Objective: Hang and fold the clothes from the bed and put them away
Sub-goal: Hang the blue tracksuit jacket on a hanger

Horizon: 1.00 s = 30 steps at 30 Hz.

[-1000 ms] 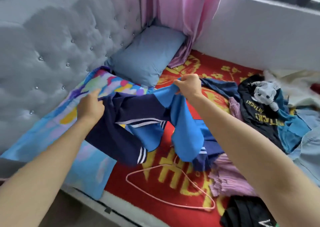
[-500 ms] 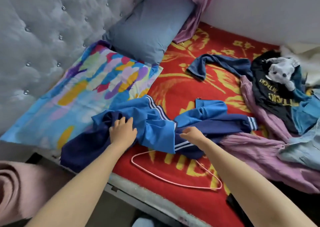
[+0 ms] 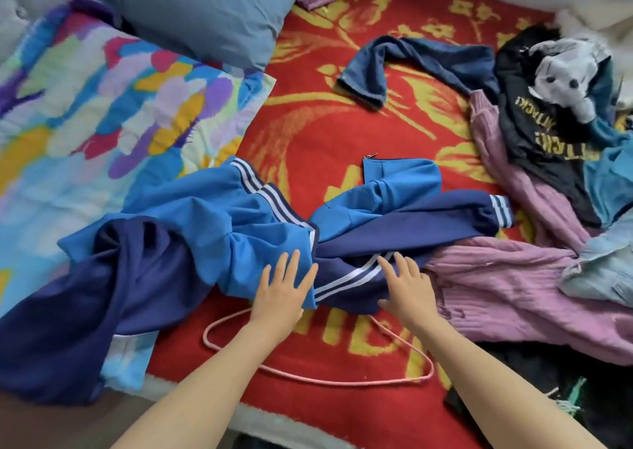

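Reading the blue jacket (image 3: 212,229) as soft, light and floppy, I would take it at the collar or shoulders; it lies crumpled just beyond the hanger (image 3: 342,382). The patterned pillow (image 3: 102,106) left of the hanger lies under one end, and the purple sweater (image 3: 513,287) right of it touches the other, so either could drag. My left hand (image 3: 281,294) and right hand (image 3: 407,291) lie flat on its hem, fingers straight, gripping nothing.

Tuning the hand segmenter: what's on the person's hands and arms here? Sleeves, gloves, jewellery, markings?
Nothing worn that shows. The left hand and right hand are bare: no gloves, rings or watch visible. The left forearm and right forearm are bare too, with no sleeve, band or marking down to the frame's lower edge.
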Each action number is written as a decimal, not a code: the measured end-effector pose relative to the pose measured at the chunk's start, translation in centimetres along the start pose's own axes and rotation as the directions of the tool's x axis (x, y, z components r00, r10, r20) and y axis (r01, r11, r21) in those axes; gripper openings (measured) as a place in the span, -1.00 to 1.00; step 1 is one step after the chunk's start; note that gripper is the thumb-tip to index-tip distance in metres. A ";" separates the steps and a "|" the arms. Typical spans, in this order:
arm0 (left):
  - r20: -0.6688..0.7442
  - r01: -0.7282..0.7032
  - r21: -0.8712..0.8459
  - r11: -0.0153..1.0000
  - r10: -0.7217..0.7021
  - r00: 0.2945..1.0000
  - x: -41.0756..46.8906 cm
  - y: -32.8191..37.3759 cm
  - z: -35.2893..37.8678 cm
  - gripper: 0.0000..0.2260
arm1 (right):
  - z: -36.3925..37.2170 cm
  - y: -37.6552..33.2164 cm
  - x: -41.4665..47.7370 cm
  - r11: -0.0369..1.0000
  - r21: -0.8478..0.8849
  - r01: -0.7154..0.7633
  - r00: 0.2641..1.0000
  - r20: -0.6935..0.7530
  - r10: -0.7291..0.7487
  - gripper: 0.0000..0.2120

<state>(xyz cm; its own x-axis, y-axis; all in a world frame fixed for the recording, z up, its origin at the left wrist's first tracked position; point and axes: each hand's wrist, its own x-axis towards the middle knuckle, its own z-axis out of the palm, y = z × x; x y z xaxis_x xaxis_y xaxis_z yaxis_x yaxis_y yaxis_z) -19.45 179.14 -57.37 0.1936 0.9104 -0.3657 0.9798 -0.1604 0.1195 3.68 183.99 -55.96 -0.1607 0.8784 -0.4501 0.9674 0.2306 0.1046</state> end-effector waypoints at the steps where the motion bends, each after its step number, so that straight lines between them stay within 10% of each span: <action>1: -0.015 -0.060 0.042 0.997 0.061 0.998 0.9 0.4 0.2 0.00 | 1.3 0.6 0.6 0.999 -0.029 0.034 0.999 -0.021 -0.035 -0.08; 4: -0.020 -0.198 0.164 0.966 0.204 0.979 2.8 0.8 0.7 0.05 | 4.1 1.3 1.6 0.983 -0.106 0.150 0.988 -0.008 -0.152 -0.19; 8: 0.020 -0.294 0.314 0.903 0.303 0.953 4.6 -0.2 0.8 -0.38 | 4.2 1.6 3.3 0.946 -0.193 0.261 0.946 -0.147 -0.290 -0.77; 13: -0.167 -0.339 0.271 0.901 0.391 0.905 6.5 -2.5 -3.4 -0.88 | -1.2 2.4 4.7 0.963 0.157 0.221 0.961 -0.204 -0.188 -0.88; 17: -0.519 -0.174 -0.120 0.977 0.087 0.851 11.5 -4.6 -14.0 -0.74 | -14.2 4.4 9.5 0.909 0.407 0.089 0.958 -0.284 0.033 -0.78; 23: -0.409 0.270 -0.636 0.723 -0.613 0.676 19.3 -8.5 -28.1 -0.57 | -30.8 4.9 16.8 0.791 0.589 0.167 0.748 -0.598 0.287 -0.63; 30: -0.144 0.415 -0.347 0.841 -0.485 0.862 15.6 -5.2 -15.5 -0.35 | -17.0 6.2 16.0 0.852 0.511 -0.114 0.936 -0.232 0.265 -0.48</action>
<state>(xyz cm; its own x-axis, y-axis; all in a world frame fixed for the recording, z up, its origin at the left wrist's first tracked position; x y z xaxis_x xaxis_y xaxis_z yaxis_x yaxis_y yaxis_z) -22.34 200.10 -49.41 -0.3159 0.9179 -0.2401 0.8869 0.3756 0.2689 3.79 206.56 -47.40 0.0604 0.9804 -0.1874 0.9425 -0.1178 -0.3127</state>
